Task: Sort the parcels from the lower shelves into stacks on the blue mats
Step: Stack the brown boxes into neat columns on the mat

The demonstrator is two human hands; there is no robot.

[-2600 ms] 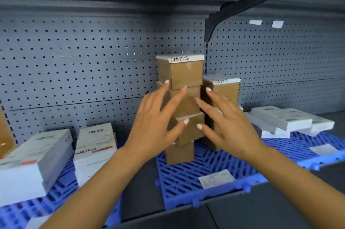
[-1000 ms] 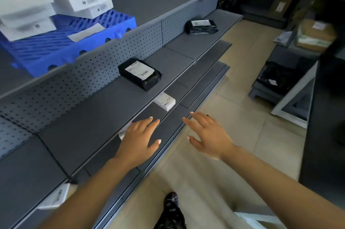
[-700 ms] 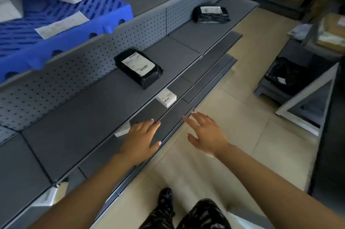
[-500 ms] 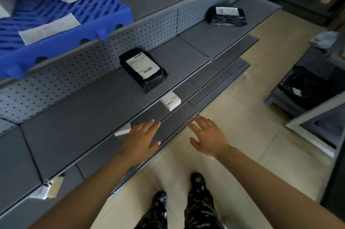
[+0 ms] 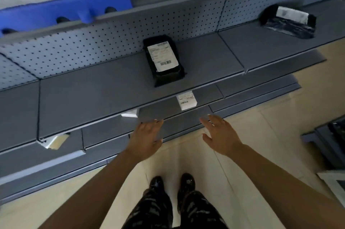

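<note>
A black bagged parcel (image 5: 164, 60) with a white label lies on the grey middle shelf. One shelf down sits a small white box (image 5: 186, 100), with another white parcel (image 5: 130, 113) partly hidden under the shelf edge to its left. A second black parcel (image 5: 288, 22) lies far right. My left hand (image 5: 146, 138) and my right hand (image 5: 221, 133) hover empty with straight fingers, below and in front of the small white box. The blue mat (image 5: 74, 7) is at the top left, on the upper shelf.
A tan and white parcel (image 5: 56, 140) peeks out from a low shelf at the left. My two feet (image 5: 172, 184) stand on the beige tiled floor close to the shelving. Dark objects and a grey frame (image 5: 328, 143) stand at the right edge.
My view has dropped from the stacks on the blue mats to the lower shelves and turned to face them. Both hands came down empty and now hover before the low shelf.
</note>
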